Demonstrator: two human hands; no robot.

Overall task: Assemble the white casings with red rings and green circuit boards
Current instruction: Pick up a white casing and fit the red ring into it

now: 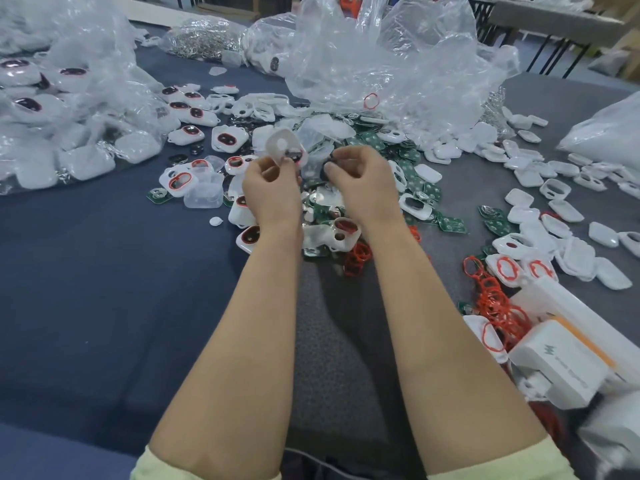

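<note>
Both our hands sit mid-frame: left hand [273, 190] pinches a white casing [283, 146] tilted up, likely to bare its inside, right hand [362, 183] pinches a small dark part [328, 168] beside it.

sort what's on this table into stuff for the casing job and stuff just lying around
For the job: white casing in the left hand; small dark part pinched by the right hand; green circuit boards; red rings; loose casings.
Lying about: crumpled clear bags; white box; bag of metal pieces.
</note>
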